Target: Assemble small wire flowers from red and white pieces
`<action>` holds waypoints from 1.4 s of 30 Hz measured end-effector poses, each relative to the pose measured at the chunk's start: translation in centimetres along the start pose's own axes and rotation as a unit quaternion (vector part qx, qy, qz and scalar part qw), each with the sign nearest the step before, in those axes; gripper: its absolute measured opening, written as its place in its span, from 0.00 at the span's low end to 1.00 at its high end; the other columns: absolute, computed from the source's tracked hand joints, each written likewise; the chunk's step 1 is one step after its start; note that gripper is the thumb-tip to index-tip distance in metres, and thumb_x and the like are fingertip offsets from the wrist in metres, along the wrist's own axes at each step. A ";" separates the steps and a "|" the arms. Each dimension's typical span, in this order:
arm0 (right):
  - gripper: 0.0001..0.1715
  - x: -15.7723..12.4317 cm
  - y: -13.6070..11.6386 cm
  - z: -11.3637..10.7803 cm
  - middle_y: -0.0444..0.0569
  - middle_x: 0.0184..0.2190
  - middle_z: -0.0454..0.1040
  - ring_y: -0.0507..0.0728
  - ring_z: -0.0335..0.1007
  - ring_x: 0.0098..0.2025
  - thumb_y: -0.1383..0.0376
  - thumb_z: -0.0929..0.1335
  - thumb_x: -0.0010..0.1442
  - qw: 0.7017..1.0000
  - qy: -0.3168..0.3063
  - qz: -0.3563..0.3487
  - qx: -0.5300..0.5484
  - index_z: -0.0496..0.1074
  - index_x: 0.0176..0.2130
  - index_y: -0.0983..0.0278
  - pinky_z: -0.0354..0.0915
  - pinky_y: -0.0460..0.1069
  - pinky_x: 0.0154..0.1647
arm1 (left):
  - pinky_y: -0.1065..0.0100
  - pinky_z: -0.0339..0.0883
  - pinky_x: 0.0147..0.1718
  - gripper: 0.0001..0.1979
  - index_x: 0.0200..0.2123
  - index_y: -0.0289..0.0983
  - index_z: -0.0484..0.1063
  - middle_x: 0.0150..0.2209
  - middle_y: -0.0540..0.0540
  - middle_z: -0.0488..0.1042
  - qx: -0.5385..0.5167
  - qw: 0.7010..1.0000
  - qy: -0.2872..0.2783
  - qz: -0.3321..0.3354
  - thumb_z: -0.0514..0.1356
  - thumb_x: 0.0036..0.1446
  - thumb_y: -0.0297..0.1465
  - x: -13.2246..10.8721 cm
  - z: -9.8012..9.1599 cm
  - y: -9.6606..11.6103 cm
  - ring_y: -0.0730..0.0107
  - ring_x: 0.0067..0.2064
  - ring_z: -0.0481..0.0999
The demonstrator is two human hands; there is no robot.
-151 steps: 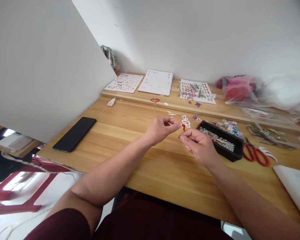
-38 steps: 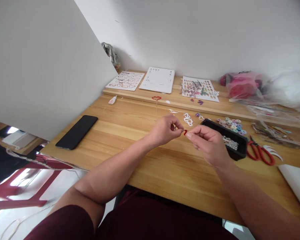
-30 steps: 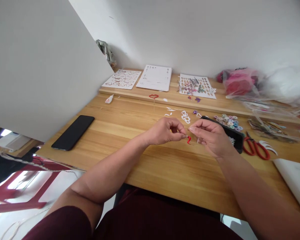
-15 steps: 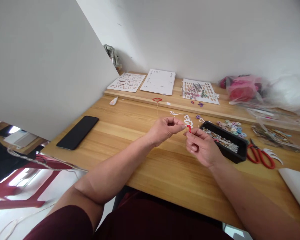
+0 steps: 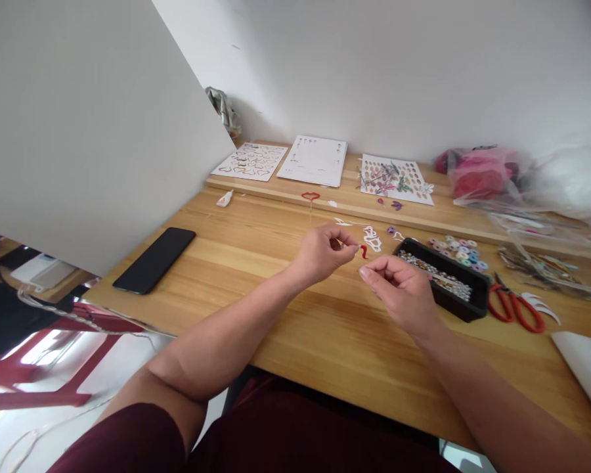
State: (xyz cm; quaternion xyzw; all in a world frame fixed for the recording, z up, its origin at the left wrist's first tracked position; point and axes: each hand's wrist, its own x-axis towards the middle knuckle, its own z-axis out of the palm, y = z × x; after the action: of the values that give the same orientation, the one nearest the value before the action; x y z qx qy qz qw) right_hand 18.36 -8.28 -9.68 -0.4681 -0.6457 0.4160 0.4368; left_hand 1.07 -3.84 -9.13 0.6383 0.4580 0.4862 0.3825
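Between thumb and forefinger, my left hand pinches one end of a small curved red piece, too small to tell its kind. My right hand is just to the right and nearer to me, its thumb and forefinger pressed together. Whatever sits in that pinch, if anything, is too fine to see. Behind the hands lie white cut-out shapes. A black tray of small beads stands close by my right hand.
Red-handled pliers and thread spools are at the right. A phone lies at the left, with a small glue bottle farther back. Printed sheets rest on a raised ledge. Plastic bags sit at the back right.
My right hand has let go of the red piece and drawn slightly away. The red piece now hangs from my left fingertips, which have shifted a little to the left.
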 end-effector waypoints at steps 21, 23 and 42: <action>0.19 2.1 -0.2 -2.9 0.35 0.14 0.53 0.44 0.40 0.17 0.58 0.79 0.43 0.924 -0.101 0.243 0.278 0.69 0.23 0.63 0.38 0.44 0.19 | 0.71 0.59 0.30 0.10 0.29 0.32 0.76 0.26 0.50 0.72 -0.191 0.948 -0.250 -0.053 0.69 0.46 0.32 -0.2 -0.9 0.5 0.79 0.29 0.65; 0.17 2.1 -0.1 -2.8 0.35 0.14 0.54 0.44 0.40 0.17 0.60 0.79 0.43 0.919 -0.103 0.251 0.287 0.69 0.24 0.63 0.37 0.44 0.19 | 0.72 0.59 0.29 0.10 0.28 0.32 0.76 0.26 0.50 0.72 -0.199 0.945 -0.251 -0.062 0.70 0.46 0.33 -0.3 -0.9 0.7 0.78 0.29 0.65; 0.15 0.6 -0.2 0.4 0.41 0.18 0.69 0.45 0.55 0.15 0.60 0.78 0.47 0.958 -0.011 0.174 0.226 0.72 0.24 0.64 0.53 0.44 0.16 | 0.72 0.56 0.25 0.09 0.29 0.33 0.76 0.25 0.49 0.72 -0.064 0.996 0.001 -0.065 0.66 0.49 0.34 0.0 0.1 -0.2 0.78 0.26 0.63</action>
State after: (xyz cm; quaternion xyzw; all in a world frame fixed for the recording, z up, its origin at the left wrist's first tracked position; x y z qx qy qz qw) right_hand 17.85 -7.77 -9.50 -0.4579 -0.4485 0.6257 0.4445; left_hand 1.18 -3.75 -9.31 0.5810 0.4664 0.4896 0.4530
